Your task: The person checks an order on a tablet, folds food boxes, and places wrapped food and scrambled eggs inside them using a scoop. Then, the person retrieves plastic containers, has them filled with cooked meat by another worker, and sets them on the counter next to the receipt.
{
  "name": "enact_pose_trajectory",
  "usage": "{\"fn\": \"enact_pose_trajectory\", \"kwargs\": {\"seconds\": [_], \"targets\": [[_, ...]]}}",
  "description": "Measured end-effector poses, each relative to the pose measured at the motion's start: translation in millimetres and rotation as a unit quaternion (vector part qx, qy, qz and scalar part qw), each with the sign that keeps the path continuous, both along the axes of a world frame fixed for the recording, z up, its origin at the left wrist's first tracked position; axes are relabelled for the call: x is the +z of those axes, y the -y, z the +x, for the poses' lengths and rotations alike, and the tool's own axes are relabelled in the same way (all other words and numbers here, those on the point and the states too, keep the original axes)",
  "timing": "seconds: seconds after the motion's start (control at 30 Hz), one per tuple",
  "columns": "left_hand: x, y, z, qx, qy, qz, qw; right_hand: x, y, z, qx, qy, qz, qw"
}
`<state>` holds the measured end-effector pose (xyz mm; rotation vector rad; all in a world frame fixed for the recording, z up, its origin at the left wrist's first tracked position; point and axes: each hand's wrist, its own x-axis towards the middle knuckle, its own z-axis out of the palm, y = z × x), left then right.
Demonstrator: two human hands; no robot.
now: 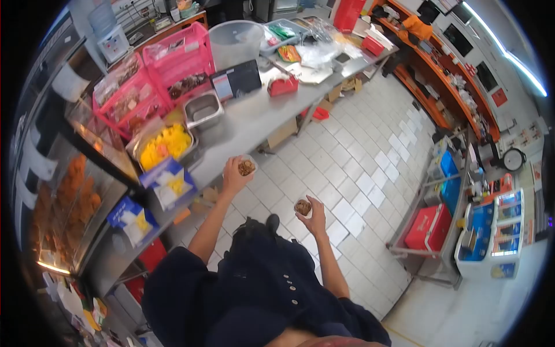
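My left hand (pixel 234 176) grips a small clear cup of brown food (pixel 247 167), held beside the edge of the steel counter (pixel 243 130). In my right hand (pixel 315 217) is a second small cup with brown contents (pixel 302 207), held over the tiled floor. The two cups are apart, with their open tops facing me. What exactly the brown food is cannot be made out.
On the counter stand a tray of yellow items (pixel 166 146), an empty steel pan (pixel 203 109), pink baskets (pixel 134 98), a dark tablet (pixel 237 80) and a red box (pixel 282 86). A person in orange (pixel 417 28) is at the far shelves. A red cooler (pixel 429 229) sits right.
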<state>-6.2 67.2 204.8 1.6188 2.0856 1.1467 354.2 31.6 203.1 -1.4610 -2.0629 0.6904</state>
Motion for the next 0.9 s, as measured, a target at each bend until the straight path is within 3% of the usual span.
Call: {"fn": "enact_pose_trajectory", "kwargs": {"seconds": [0.13,0.27,0.33,0.47,0.57,0.6,0.63,0.7,0.8,0.87,0.9], "targets": [[-11.6,-87.5,-18.6,0.046,0.033,-0.019,0.998,16.5,-171.0,-52.6,0.136,-0.004,0.037,0.990],[-65.2,-163.8,-46.3,0.103,0.012,0.001,0.995,5.9,-313.8,-128.8,0.229,-0.021,0.055,0.972],[-69.0,-194.1,-56.1,0.116,0.027,-0.011,0.993,-5.6,-376.3,-172.0,0.254,-0.034,0.045,0.966],[-64.7,-219.4,-54.8,0.162,0.031,-0.012,0.986,-19.4,-450.5,-231.8,0.349,-0.024,0.022,0.937],[-25.4,-229.1,-45.4,0.208,0.028,0.003,0.978,3.2,-490.5,-254.0,0.389,0.018,-0.007,0.921],[-16.9,-230.0,-38.8,0.254,0.006,0.005,0.967,21.9,-500.8,-259.4,0.385,0.000,0.058,0.921],[-12.7,-230.3,-31.9,0.298,-0.017,0.007,0.954,33.6,-514.6,-263.6,0.387,-0.009,0.051,0.921],[-24.6,-213.6,-24.7,0.359,-0.010,-0.012,0.933,49.7,-548.6,-263.2,0.397,-0.084,-0.038,0.913],[10.8,-244.4,1.1,0.417,0.020,-0.017,0.909,71.6,-653.4,-288.1,0.377,-0.150,-0.138,0.903],[20.7,-260.7,25.8,0.546,0.170,0.009,0.820,64.2,-735.1,-329.8,0.339,-0.176,-0.016,0.924],[19.3,-267.3,39.7,0.563,0.164,0.001,0.810,49.4,-781.3,-354.3,0.339,-0.167,0.045,0.925]]}}
